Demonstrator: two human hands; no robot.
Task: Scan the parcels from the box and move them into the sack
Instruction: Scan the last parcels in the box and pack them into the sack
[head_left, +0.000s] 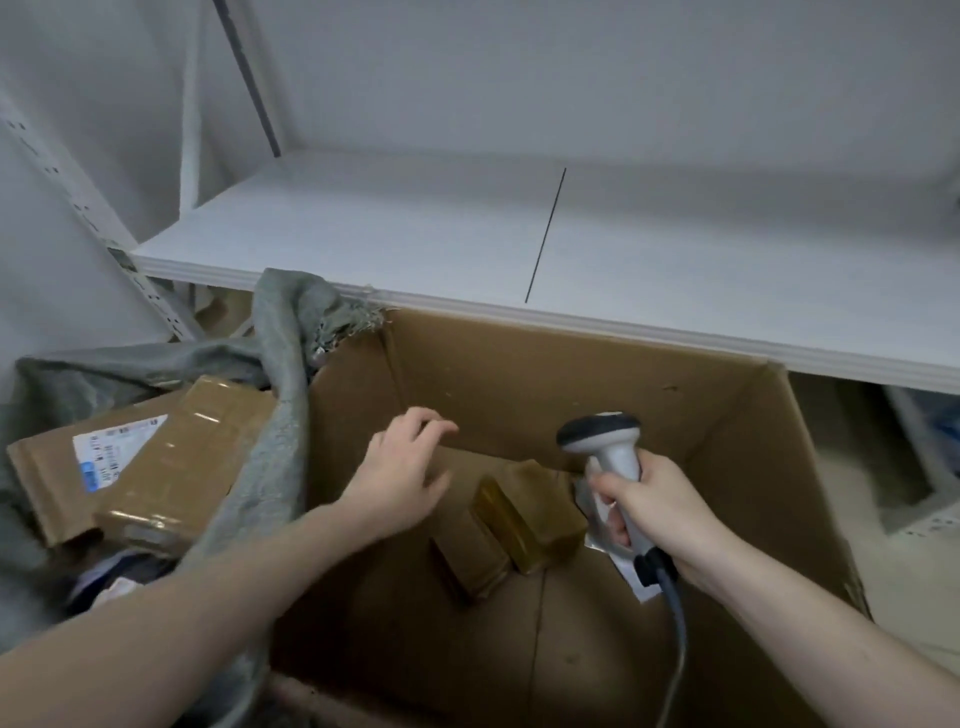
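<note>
Head view. An open cardboard box (597, 364) stands below the edge of a white shelf (415, 234). Inside it lie two small brown taped parcels (524, 512), touching one another, tilted, near the middle of the box floor. A white sheet or envelope (631, 574) lies beside them, mostly covered by the right hand. To the left, touching the box wall, a grey woven sack (280, 415) hangs open; it holds a larger brown parcel (145, 473) with a white label facing up, and beneath it dark items that cannot be identified.

The label print is too blurred to read. The sack's lower part and the box's near wall are cut off by the frame. Both forearms run off the bottom edge.

The left hand (400, 478) hovers over the box, fingers spread and relaxed, holding nothing, just left of the small parcels. The right hand (654, 514) grips the handle of a grey scanner (605, 441), its head above and right of the parcels; a cable (675, 639) trails down.
</note>
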